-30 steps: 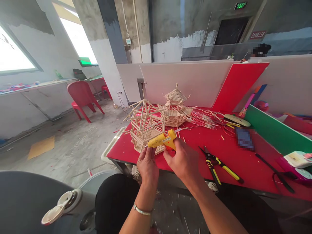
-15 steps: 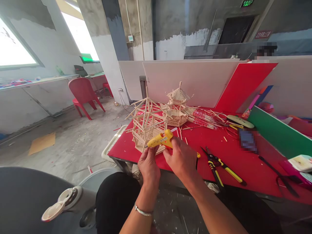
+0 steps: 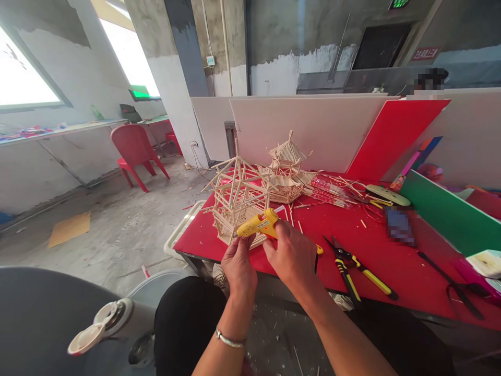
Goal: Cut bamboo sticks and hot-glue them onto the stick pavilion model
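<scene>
Closest to me: 2 bare hands. Right hand (image 3: 294,253) has its fingers wrapped round the handle of a yellow glue gun (image 3: 256,224), nozzle pointing left. Left hand (image 3: 239,267), fingertips pinched together just below the nozzle; can't tell if a small piece is between them. Just beyond, on the red surface (image 3: 309,227), stands stick frame 1 (image 3: 236,193); shears (image 3: 343,254) lie open to the right. Frame 1 looks about half done, I'd say: base and low slatted sides in, upper part only bare ribs. Farther back, stick model 2 (image 3: 287,183) has a slatted roof on and looks much closer to complete. Loose sticks (image 3: 331,193) beside it, white boards (image 3: 297,128) behind. Vs 1.0 s ago: view shifted slightly, a yellow handle (image 3: 320,250) now shows by the right wrist, hand poses nearly unchanged, no visible addition to frame 1.
</scene>
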Available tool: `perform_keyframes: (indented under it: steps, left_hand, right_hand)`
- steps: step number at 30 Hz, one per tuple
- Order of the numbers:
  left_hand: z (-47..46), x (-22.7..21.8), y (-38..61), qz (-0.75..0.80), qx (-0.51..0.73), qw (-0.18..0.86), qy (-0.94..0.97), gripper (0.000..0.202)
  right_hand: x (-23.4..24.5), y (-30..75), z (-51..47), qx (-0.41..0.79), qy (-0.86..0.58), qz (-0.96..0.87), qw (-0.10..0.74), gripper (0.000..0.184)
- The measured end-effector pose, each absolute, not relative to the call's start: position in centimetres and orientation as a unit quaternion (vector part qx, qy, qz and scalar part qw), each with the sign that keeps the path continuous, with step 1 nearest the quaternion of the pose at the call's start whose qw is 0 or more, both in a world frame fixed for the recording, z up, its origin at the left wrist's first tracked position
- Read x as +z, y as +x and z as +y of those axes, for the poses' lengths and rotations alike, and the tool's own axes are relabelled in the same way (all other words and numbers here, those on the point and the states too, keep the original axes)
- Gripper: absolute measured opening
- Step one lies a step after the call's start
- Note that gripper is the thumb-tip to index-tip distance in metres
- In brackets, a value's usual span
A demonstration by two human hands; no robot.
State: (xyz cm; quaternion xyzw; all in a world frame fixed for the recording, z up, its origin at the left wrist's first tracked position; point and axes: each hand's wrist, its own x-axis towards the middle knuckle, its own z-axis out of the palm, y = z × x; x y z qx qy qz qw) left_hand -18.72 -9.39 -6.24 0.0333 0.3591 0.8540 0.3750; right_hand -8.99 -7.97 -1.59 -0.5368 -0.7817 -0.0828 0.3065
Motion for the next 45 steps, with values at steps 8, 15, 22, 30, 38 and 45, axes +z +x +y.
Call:
perform_keyframes:
  steps: [8,15,22,30,38,45]
  left_hand:
    - [-9.4,-6.4,-18.8,0.368,0.852,0.369,0.052,0.031]
    - [-9.3,-6.1,-18.7,0.368,0.852,0.37,0.036,0.028]
    - [-9.3,-6.1,-18.8,0.379,0.846,0.374,0.035,0.026]
    - [-9.2,-6.0,-18.7,0.365,0.854,0.37,0.026,0.024]
    - [-9.3,-6.1,-18.8,0.36,0.853,0.376,0.029,0.025]
    - [-9.2,-6.0,-18.7,0.364,0.853,0.373,0.029,0.025]
  right_hand:
    - [-1.7,-9.0,-7.9,-0.088,-0.533,-0.776,0.326,0.021]
    - [-1.3,-8.0,-8.0,-0.104,-0.555,-0.753,0.337,0.018]
    - [-2.2,-4.2,-6.7,-0.165,-0.639,-0.666,0.348,0.022]
    - [-2.6,-3.2,-5.9,-0.189,-0.629,-0.664,0.358,0.018]
    - [-2.6,-2.5,-6.1,-0.191,-0.626,-0.668,0.353,0.016]
    - [-2.6,-2.3,-6.0,-0.192,-0.616,-0.675,0.358,0.016]
